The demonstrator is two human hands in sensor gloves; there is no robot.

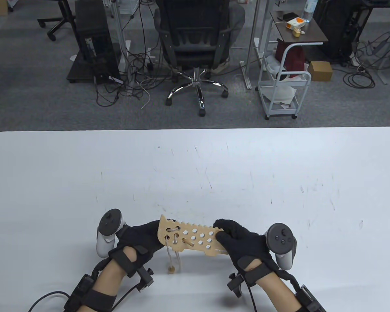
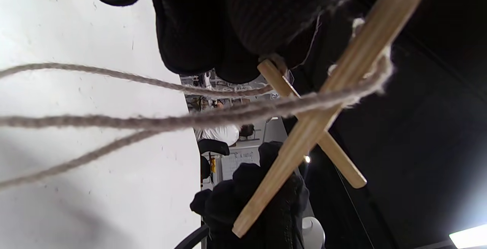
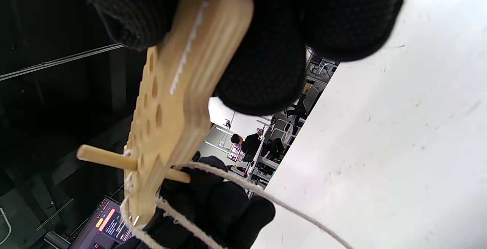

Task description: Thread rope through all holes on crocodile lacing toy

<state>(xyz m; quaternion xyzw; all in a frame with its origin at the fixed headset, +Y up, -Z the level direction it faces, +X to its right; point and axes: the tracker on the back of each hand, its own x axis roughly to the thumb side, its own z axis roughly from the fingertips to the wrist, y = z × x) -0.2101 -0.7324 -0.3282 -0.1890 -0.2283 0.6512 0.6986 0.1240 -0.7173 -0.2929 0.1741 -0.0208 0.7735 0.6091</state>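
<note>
While two gloved hands hold it above the white table (image 1: 214, 162), we see one wooden crocodile board (image 1: 190, 239) near the table's front edge, its long axis running left to right and tilted slightly down toward the right. We cannot tell which end is the head. The left hand (image 1: 139, 240) grasps the rounded left end, its grip clenched on the wood; the right hand (image 1: 239, 240) grasps the narrower right end the same way. We count one rope (image 1: 172, 256), laced through a few holes at the left end, with two strands hanging below the board and one small wooden bead (image 1: 171, 269) at the bottom. One wooden needle (image 1: 188, 242) pokes through a hole near the middle, sticking out on both faces in the wrist views.
</note>
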